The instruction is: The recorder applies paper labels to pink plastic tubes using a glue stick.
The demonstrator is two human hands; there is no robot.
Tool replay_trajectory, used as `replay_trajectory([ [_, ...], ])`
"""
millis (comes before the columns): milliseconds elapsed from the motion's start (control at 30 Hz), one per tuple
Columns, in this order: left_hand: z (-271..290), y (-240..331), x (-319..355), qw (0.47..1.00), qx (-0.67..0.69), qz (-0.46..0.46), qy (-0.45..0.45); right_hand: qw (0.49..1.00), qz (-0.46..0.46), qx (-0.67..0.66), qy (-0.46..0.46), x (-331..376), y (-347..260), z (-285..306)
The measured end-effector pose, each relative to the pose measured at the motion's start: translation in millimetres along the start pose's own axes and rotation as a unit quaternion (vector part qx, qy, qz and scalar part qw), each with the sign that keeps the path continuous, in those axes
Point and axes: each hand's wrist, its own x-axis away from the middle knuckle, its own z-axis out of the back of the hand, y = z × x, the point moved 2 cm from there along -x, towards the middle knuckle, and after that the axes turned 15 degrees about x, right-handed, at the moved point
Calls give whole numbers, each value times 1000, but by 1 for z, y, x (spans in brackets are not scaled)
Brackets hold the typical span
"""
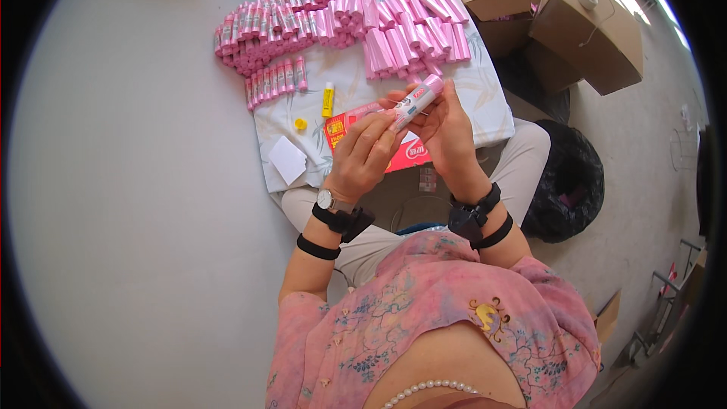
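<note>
Left hand (365, 145) grips near end of pink-and-white tube (418, 102), right hand (448, 127) holds far end, likely keeping it steady above red card (334, 131).

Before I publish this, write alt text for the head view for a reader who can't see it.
A seated person's left hand and right hand hold a pink-and-white tube over a cloth-covered table. Many pink tubes lie piled toward the far side; nearer are a yellow stick, a small yellow cap, a red card and white paper.
</note>
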Motion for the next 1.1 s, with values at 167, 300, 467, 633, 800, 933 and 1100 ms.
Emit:
replay_trajectory([
  [167, 9, -3, 3, 998, 32, 45, 44, 828, 355, 423, 95, 1, -36, 5],
  [300, 18, -9, 2, 988, 78, 111, 68, 533, 442, 715, -99, -2, -46, -1],
  [467, 11, -33, 24, 911, 214, 342, 84, 615, 346, 698, -120, -13, -10, 22],
  [633, -4, -69, 65, 821, 322, 413, 229, 725, 228, 641, -105, -16, 31, 25],
  [800, -19, -87, 86, 584, 486, 452, 466, 787, 112, 600, -88, -32, 62, 29],
  [933, -49, -73, 96, 502, 564, 558, 344, 837, 19, 544, -62, -52, 87, 33],
  [1100, -66, -120, 127, 499, 546, 583, 336, 850, -49, 524, -34, -69, 119, 36],
])
